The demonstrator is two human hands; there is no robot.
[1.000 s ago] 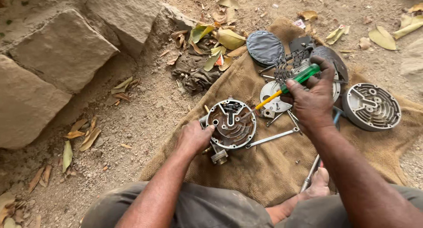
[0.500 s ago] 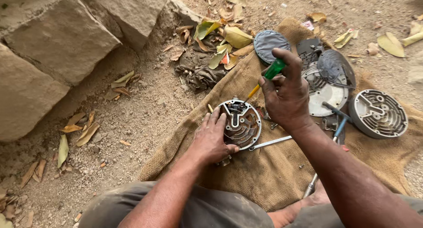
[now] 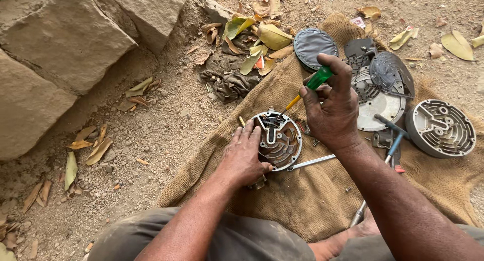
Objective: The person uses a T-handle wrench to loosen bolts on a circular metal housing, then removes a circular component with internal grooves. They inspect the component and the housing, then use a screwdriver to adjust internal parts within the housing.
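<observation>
My left hand point(image 3: 243, 155) rests on the left side of a round metal plate point(image 3: 280, 140) with ribs and a small black part at its top, holding it down on a burlap sack point(image 3: 302, 200). My right hand point(image 3: 330, 107) grips a screwdriver point(image 3: 308, 87) with a green handle and yellow shank. Its tip points down at the top of the round plate.
More round metal covers point(image 3: 442, 127) and plates point(image 3: 375, 97) lie on the sack at right, with a dark oval cover point(image 3: 313, 46) behind. A wrench point(image 3: 310, 162) lies by the plate, a hammer point(image 3: 388, 145) further right. Big stones point(image 3: 65, 39), dry leaves and a rag point(image 3: 229, 79) surround.
My right hand has brought the screwdriver down and left, so its tip now meets the top of the round plate. My left hand has shifted onto the plate's left side.
</observation>
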